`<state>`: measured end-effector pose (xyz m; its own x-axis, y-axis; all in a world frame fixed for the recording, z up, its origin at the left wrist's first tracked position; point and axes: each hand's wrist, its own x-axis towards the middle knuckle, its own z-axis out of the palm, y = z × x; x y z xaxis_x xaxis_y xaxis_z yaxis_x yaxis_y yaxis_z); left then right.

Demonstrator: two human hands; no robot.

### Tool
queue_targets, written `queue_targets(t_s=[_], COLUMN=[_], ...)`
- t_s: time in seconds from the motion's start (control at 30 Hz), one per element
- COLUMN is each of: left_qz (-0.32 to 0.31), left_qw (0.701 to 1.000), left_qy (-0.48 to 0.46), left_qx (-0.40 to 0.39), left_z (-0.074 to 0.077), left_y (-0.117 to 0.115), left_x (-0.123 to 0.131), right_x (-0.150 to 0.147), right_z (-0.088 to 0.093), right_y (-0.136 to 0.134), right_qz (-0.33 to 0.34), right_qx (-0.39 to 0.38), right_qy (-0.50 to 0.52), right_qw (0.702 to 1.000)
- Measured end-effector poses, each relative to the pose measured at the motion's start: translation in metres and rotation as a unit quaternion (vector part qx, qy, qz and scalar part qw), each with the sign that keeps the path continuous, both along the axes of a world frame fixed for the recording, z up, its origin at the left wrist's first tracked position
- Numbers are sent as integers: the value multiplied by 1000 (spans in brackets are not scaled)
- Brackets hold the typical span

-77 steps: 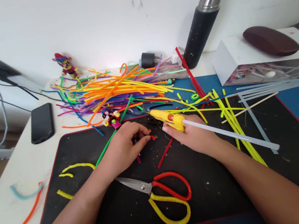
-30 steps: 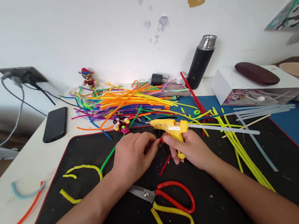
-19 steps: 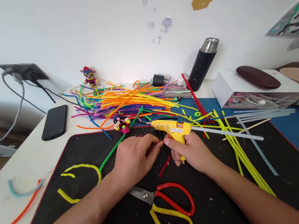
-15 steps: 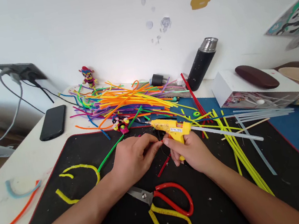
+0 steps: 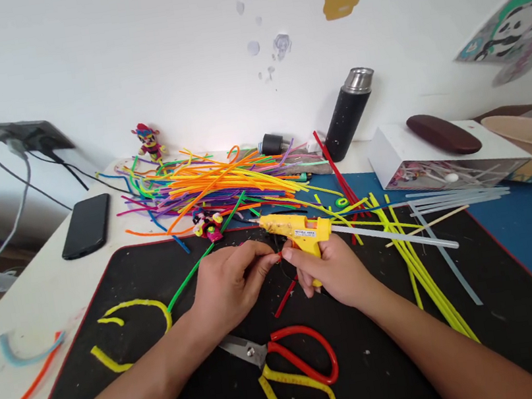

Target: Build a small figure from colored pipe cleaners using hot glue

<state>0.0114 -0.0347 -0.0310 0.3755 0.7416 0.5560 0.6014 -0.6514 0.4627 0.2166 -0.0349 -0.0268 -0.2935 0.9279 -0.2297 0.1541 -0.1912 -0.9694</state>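
From where I stand, the two hands nearly meet over the black mat (image 5: 369,357) on the tabletop (image 5: 53,284). The left hand (image 5: 231,281) pinches a small red piece (image 5: 281,255), mostly hidden at its fingertips, and the right thumb comes right up to it; whether it touches, I can't tell. The right hand (image 5: 333,266) is wrapped round the grip of a yellow glue gun (image 5: 295,227), nozzle pointing left, beyond the left fingertips, with a long pale glue stick (image 5: 396,235) jutting from its back. Just below the hands lies a short red stem (image 5: 286,296), and nearer me, scissors (image 5: 292,335) with one red handle and one yellow. Behind the left hand sits a little colourful figure (image 5: 207,225), in front of a heap of bright fuzzy stems (image 5: 238,180).
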Motion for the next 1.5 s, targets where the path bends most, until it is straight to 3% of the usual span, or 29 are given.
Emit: queue_targets(t_s=[0.33,0.53,0.73,0.83,0.93,1.03,1.23,1.5], left_qz=[-3,33,49,23,-22,-45,-76,-84], left_qw=[1000,999,989,966,923,884,830,821], left_qy=[-12,-23,-59,-97,-147,-204,-293,-307], left_qx=[-11,-19,-129,-239,-355,-419,-469,-474], left_z=[3,10,15,13,9,6,7,13], left_y=[0,-2,-1,-1,0,0,2,1], left_x=[1,-3,-3,2,8,12,12,14], right_x=[0,4,6,5,4,2,2,1], right_z=[1,-4,-7,-9,-8,-6,-8,-11], right_y=[0,4,5,5,4,2,2,1], right_qz=[-10,-55,-81,-80,-72,-67,-43,-29], right_qx=[-11,-19,-18,-13,-7,-4,4,-3], right_qy=[3,-3,7,22,37,44,56,62], right_qw=[1000,998,997,996,997,997,997,998])
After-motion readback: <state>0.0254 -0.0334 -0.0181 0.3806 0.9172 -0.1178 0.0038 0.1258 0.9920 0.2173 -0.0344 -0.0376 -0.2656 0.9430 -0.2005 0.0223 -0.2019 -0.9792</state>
